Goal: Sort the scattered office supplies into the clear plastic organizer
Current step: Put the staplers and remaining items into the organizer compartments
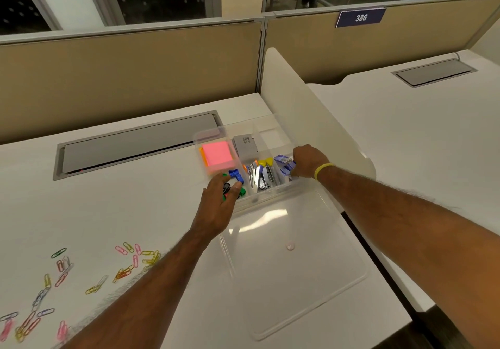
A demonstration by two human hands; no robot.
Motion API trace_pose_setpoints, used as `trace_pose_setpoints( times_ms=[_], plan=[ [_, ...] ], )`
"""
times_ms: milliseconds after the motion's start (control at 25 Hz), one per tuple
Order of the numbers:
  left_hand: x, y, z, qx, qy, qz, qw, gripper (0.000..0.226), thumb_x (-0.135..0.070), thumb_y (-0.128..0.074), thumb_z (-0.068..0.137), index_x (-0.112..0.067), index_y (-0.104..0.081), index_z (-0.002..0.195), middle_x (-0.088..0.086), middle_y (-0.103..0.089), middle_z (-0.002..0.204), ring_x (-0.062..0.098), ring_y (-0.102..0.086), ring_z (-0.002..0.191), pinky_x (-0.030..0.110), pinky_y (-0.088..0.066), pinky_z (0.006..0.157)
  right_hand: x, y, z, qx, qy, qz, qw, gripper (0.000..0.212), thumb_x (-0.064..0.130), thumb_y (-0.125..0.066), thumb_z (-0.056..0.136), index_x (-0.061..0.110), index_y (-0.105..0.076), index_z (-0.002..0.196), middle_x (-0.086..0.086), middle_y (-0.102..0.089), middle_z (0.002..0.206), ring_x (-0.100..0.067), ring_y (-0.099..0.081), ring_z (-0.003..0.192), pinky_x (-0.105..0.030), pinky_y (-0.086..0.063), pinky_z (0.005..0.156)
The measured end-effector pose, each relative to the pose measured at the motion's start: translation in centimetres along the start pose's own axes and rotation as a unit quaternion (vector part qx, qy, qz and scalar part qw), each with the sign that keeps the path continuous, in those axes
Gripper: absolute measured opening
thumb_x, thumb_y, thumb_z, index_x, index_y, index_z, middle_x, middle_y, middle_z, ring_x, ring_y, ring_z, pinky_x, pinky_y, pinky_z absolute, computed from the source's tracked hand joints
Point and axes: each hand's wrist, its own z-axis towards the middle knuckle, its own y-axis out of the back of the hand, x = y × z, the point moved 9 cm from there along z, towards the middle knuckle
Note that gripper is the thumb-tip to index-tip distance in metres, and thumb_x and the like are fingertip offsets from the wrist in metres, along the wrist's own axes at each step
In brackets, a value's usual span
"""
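The clear plastic organizer (208,135) stands on the white desk against a side panel. Pink sticky notes (217,154) fill its far left compartment, with a grey box (244,144) beside them. Staplers (261,177) lie in the middle compartment. Coloured binder clips (236,175) sit in the near left compartment. My left hand (216,208) reaches over these clips with fingers spread, touching them. My right hand (308,160) curls around small blue staple boxes (284,160) in the right compartment. Several coloured paper clips (130,260) lie scattered on the desk at the lower left.
The organizer's clear lid (295,262) lies flat on the desk just in front of it. A grey cable hatch (135,143) is set into the desk at the back left. A beige partition (130,78) closes off the rear; a neighbouring desk (419,132) lies to the right.
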Motion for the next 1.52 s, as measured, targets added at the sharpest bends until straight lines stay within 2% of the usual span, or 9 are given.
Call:
trace_pose_setpoints(
  times_ms=[200,400,520,640,800,920,1040,1320,1520],
  plan=[
    [-0.4,-0.3,0.0,0.008,0.002,-0.009,1.000,0.049,-0.049,-0.038,0.096,-0.018,-0.043,0.133,0.002,-0.050,0.138,0.009,-0.046,0.111,0.051,-0.038,0.107,1.0,1.9,-0.7,-0.099,0.031,-0.082,0.991,0.020,0.022,-0.057,0.091,0.010,-0.062,0.105,-0.012,-0.065,0.106,-0.030,-0.063,0.097,-0.033,-0.048,0.074],
    [-0.4,-0.3,0.0,0.011,0.002,-0.013,1.000,0.048,-0.050,-0.038,0.096,-0.019,-0.043,0.133,0.003,-0.050,0.137,0.010,-0.047,0.110,0.051,-0.042,0.104,-0.6,1.8,-1.2,-0.060,-0.021,-0.004,0.998,0.024,0.010,-0.060,0.086,0.010,-0.067,0.109,-0.013,-0.065,0.112,-0.030,-0.063,0.100,-0.036,-0.053,0.084],
    [-0.5,-0.1,-0.1,0.008,0.001,-0.012,1.000,0.056,-0.057,-0.035,0.092,-0.020,-0.043,0.133,0.002,-0.050,0.138,0.008,-0.045,0.108,0.050,-0.040,0.106,1.2,0.8,-1.4,0.014,0.061,0.112,0.992,0.029,0.006,-0.067,0.083,0.010,-0.069,0.112,-0.011,-0.067,0.114,-0.026,-0.062,0.103,-0.028,-0.048,0.087],
    [-0.7,-0.1,-0.2,0.008,0.004,-0.020,1.000,0.067,-0.064,-0.031,0.085,-0.020,-0.043,0.133,0.002,-0.050,0.137,0.008,-0.046,0.109,0.050,-0.041,0.105,3.3,-0.1,-1.9,0.090,0.113,0.101,0.984,0.042,0.003,-0.069,0.081,0.006,-0.063,0.122,-0.010,-0.064,0.119,-0.026,-0.060,0.107,-0.022,-0.042,0.085],
    [-0.5,-0.2,-0.4,0.009,0.007,-0.017,1.000,0.063,-0.061,-0.032,0.088,-0.019,-0.043,0.134,0.001,-0.050,0.137,0.007,-0.045,0.110,0.052,-0.036,0.109,3.8,-0.6,-1.4,0.126,0.119,0.066,0.983,0.030,0.005,-0.064,0.082,0.007,-0.067,0.112,-0.004,-0.060,0.109,-0.024,-0.057,0.094,-0.024,-0.039,0.078],
    [-0.5,-0.1,-0.6,0.008,0.002,-0.022,1.000,0.069,-0.064,-0.031,0.084,-0.017,-0.044,0.134,0.001,-0.050,0.138,0.007,-0.045,0.111,0.044,-0.036,0.108,3.5,-0.7,-1.3,0.107,0.120,0.072,0.984,0.021,0.010,-0.064,0.084,0.017,-0.068,0.103,0.004,-0.052,0.102,-0.018,-0.051,0.088,-0.020,-0.034,0.077],
    [-0.6,0.0,-0.6,0.005,-0.004,-0.024,1.000,0.070,-0.065,-0.031,0.084,-0.016,-0.045,0.132,0.001,-0.051,0.136,0.009,-0.046,0.111,0.036,-0.037,0.101,2.2,-0.2,-1.2,0.040,0.085,0.105,0.990,0.027,0.013,-0.073,0.079,0.015,-0.071,0.106,-0.004,-0.064,0.110,-0.022,-0.060,0.099,-0.021,-0.041,0.079],
    [-0.4,0.0,-0.3,0.005,-0.008,-0.010,1.000,0.065,-0.062,-0.032,0.086,-0.018,-0.045,0.132,0.001,-0.051,0.137,0.006,-0.044,0.108,0.045,-0.037,0.107,0.2,-0.9,-1.3,0.011,-0.003,0.051,0.999,0.027,0.020,-0.068,0.084,0.009,-0.070,0.108,-0.015,-0.068,0.111,-0.031,-0.065,0.097,-0.035,-0.054,0.084],
    [-0.2,0.1,-0.4,0.004,-0.009,0.000,1.000,0.064,-0.062,-0.032,0.087,-0.019,-0.043,0.133,0.002,-0.050,0.138,0.007,-0.044,0.109,0.046,-0.038,0.107,1.5,-1.2,-1.3,0.034,0.029,0.046,0.998,0.027,0.016,-0.060,0.089,0.010,-0.069,0.113,-0.013,-0.065,0.119,-0.029,-0.062,0.104,-0.035,-0.051,0.093]
  ],
)
